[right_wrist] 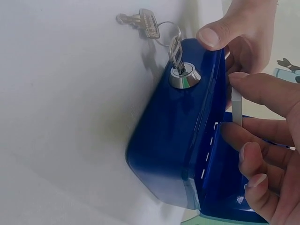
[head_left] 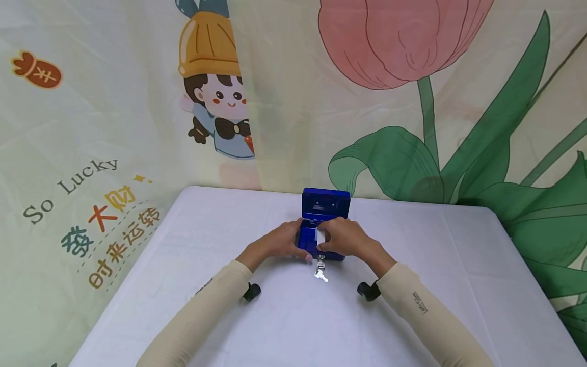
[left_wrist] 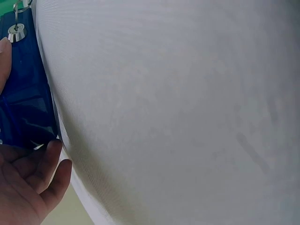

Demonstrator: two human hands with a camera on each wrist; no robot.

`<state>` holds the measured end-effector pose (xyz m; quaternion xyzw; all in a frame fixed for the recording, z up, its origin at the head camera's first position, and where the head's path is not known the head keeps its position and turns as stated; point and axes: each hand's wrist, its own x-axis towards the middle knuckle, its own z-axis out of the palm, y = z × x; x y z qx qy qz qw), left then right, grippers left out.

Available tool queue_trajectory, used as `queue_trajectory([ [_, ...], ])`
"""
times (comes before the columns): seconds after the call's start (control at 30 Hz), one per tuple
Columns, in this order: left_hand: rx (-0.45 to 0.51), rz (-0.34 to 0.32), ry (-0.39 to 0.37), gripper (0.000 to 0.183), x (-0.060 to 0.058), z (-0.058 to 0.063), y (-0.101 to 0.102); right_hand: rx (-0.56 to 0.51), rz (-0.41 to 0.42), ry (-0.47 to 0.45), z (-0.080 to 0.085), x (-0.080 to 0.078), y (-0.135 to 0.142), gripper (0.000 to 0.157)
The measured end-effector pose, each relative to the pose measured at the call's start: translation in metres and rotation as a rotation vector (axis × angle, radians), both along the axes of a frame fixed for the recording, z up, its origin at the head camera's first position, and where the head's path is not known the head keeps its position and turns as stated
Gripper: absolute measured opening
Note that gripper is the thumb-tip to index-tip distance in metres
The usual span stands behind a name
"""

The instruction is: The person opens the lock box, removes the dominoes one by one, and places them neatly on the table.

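A small blue metal cash box (head_left: 326, 203) stands on the table with its lid raised at the back. My left hand (head_left: 283, 240) grips the box's left side, thumb at the front and fingers along the side wall. Over the box's inside, my right hand (head_left: 347, 237) pinches a small flat white block (head_left: 320, 236) between thumb and fingers. In the right wrist view the block (right_wrist: 236, 108) is upright, seen edge-on. A key sits in the round silver lock (right_wrist: 185, 77) on the front wall, and a second key (right_wrist: 150, 23) dangles from its ring.
A white cloth covers the table (head_left: 412, 295). Just behind its far edge hangs a printed curtain (head_left: 293, 102) with a tulip and a cartoon figure. Black wrist cameras (head_left: 368, 291) stick out beneath both sleeves.
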<state>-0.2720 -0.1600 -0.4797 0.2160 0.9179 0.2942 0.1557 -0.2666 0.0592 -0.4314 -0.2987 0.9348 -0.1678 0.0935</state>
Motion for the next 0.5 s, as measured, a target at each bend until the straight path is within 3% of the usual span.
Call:
queue_trajectory([
  [0.23,0.038,-0.006,-0.005,0.114,-0.001,-0.001,0.0,-0.012,-0.015,-0.014,0.002,0.001,0.005,0.046],
  [0.5,0.017,0.004,-0.004,0.114,-0.001,-0.002,0.0,0.0,-0.037,-0.024,0.002,0.0,0.015,0.049],
])
